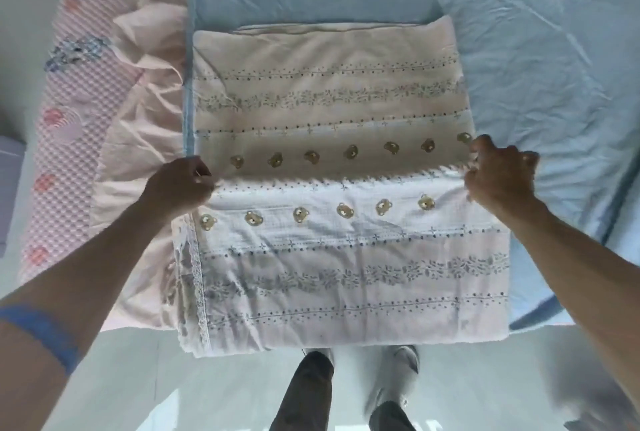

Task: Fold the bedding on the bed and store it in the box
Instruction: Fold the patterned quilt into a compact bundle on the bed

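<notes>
A pale pink quilt (pixel 329 101) with small bear motifs and dotted flower bands lies part-folded on the bed's near edge. Its near half is lifted off the bed and hangs down toward the floor. My left hand (pixel 180 184) pinches the raised fold edge at its left end. My right hand (pixel 498 174) grips the same edge at its right end. The fold edge stretches taut between both hands. No box is in view.
The blue bed sheet (pixel 536 67) covers the mattress behind and to the right. A pink ruffled cloth (pixel 145 91) and a pink textured blanket (pixel 76 112) hang at the left side. My feet (pixel 346 392) stand on the pale floor below the quilt.
</notes>
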### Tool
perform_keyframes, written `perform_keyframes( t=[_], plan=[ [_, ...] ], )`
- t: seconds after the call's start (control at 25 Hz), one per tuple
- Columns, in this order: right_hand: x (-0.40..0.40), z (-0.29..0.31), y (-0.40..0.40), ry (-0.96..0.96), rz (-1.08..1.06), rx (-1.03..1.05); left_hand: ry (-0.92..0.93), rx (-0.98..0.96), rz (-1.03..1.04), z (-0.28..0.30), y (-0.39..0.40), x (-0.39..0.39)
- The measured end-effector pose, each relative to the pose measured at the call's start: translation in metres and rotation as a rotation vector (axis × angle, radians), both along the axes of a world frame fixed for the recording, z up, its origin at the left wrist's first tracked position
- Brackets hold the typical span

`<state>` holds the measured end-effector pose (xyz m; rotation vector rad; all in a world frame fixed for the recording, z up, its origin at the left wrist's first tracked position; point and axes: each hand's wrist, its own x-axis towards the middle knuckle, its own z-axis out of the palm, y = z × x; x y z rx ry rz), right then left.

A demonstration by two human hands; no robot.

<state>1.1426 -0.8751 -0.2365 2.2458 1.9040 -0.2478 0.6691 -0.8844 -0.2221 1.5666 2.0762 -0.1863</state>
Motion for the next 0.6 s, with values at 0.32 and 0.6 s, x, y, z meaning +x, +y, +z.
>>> perform_keyframes(
  t=[0.32, 0.6],
  plan=[
    [-0.007, -0.071, -0.093, 0.002, 0.264, -0.099, 0.164, -0.119, -0.371, -0.072, -0.092, 0.051],
    [-0.023, -0.032, -0.172, 0.014, 0.402, 0.083, 0.075, 0.227, -0.339, -0.042, -0.168, 0.106]
  ],
)
